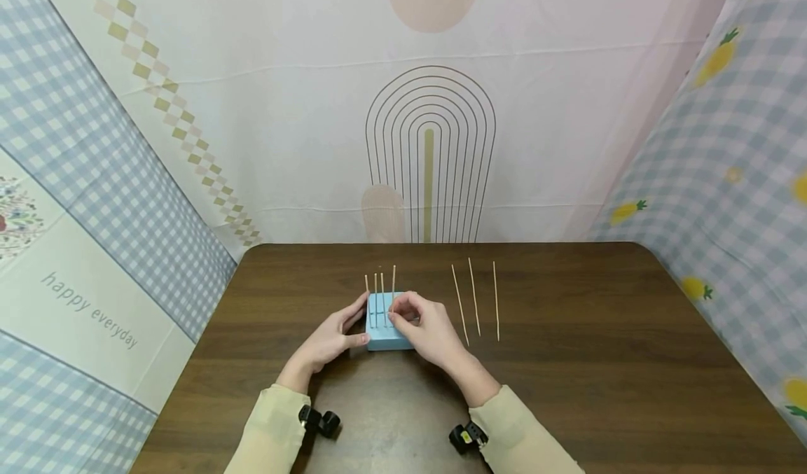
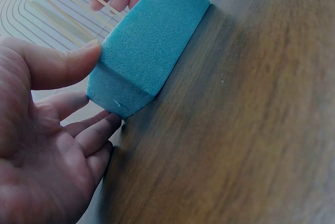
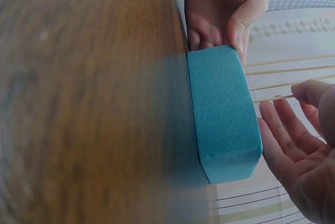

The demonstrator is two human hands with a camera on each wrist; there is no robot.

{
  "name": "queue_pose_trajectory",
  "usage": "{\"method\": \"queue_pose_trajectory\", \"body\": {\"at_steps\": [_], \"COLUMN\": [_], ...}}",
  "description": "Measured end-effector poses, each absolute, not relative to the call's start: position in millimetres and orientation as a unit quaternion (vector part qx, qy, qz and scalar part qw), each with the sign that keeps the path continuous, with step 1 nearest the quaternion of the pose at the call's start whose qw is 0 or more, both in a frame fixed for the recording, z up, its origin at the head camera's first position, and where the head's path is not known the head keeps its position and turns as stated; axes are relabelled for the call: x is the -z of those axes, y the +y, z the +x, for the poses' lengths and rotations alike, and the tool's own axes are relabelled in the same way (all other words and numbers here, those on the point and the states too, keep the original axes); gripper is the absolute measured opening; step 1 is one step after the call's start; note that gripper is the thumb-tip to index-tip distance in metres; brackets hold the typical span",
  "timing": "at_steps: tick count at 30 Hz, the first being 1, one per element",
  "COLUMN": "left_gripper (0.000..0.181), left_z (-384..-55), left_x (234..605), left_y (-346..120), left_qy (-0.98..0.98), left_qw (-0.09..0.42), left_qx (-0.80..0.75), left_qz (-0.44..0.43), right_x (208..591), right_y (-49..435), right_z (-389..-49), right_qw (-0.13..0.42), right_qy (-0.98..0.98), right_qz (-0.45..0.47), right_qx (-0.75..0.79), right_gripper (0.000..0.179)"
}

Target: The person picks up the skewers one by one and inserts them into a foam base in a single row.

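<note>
A light blue foam block (image 1: 386, 344) lies on the table, with several thin wooden sticks standing upright in its top. My left hand (image 1: 330, 335) holds the block by its left end. In the left wrist view, the thumb of that hand (image 2: 44, 114) presses one edge of the block (image 2: 154, 41) and the fingers reach around the end. My right hand (image 1: 431, 330) pinches the rightmost stick (image 1: 394, 281) low down, close over the block. The right wrist view shows this stick (image 3: 272, 99) between thumb and fingertips, its lower end at the block's top face.
Three loose wooden sticks (image 1: 474, 295) lie spaced apart on the brown table (image 1: 599, 362), to the right of the block. A patterned cloth (image 1: 302, 145) hangs behind the table's far edge, and checked cloths (image 1: 712, 236) flank it on both sides.
</note>
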State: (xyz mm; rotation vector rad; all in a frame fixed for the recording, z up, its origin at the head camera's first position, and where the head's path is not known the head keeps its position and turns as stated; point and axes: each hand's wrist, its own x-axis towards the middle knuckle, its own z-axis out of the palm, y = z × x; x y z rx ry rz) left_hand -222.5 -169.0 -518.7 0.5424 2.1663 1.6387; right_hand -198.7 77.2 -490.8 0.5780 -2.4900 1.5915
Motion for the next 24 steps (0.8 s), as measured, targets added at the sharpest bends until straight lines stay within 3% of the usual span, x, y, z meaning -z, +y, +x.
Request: {"method": "queue_pose_trajectory", "body": {"at_steps": [24], "left_gripper": [0.089], "left_z": [-222.0], "left_x": [518.0], "left_y": [-168.6], "left_qy": [0.768], "left_qw": [0.185], "left_qx": [-0.583], "left_qz": [0.192], "right_x": [493.6], "right_y": [78.2], "right_z": [-200.3], "right_qw": [0.052], "right_qy": [-0.844], "right_qz": [0.195], "right_qx": [-0.497], "right_gripper": [0.005]}}
